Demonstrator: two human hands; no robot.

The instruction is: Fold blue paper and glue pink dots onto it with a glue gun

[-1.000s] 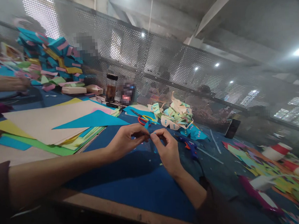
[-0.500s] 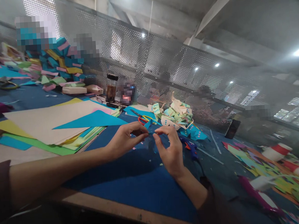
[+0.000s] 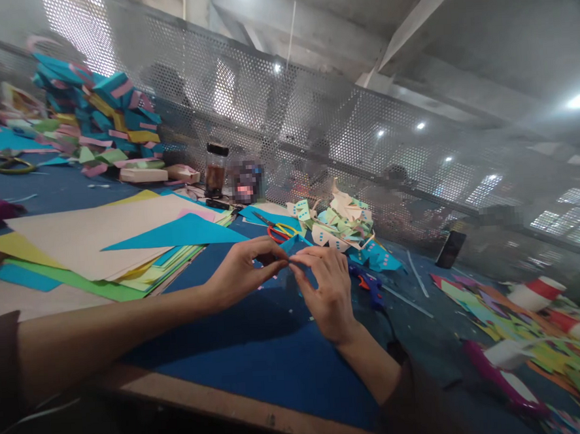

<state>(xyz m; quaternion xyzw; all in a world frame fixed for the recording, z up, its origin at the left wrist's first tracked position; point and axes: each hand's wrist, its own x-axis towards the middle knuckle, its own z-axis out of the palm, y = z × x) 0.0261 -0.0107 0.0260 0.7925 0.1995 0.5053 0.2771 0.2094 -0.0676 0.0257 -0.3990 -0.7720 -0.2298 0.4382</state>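
Note:
Above the blue table top (image 3: 259,363), my left hand (image 3: 247,272) and my right hand (image 3: 327,293) meet fingertip to fingertip. Both pinch a small folded piece of blue paper (image 3: 295,241), whose upper part shows just beyond the fingers; its lower part is hidden by them. Right behind it lie scissors (image 3: 284,233) with red and yellow handles. A pile of cream and green folded paper pieces (image 3: 344,217) with blue dots stands beyond my right hand. A dark blue glue gun (image 3: 369,284) rests to the right of that hand.
Left lie stacked coloured sheets (image 3: 99,235) under a blue paper triangle (image 3: 178,233). Behind stand a lidded jar (image 3: 216,172) and a heap of folded blue, pink and yellow paper (image 3: 102,117). A phone (image 3: 450,250), paper scraps (image 3: 518,334) and a purple-and-white tool (image 3: 506,380) are right.
My right hand's fingers have closed in toward my left fingertips and now touch the blue paper. More of the folded piece shows above the fingers. My left hand has barely moved.

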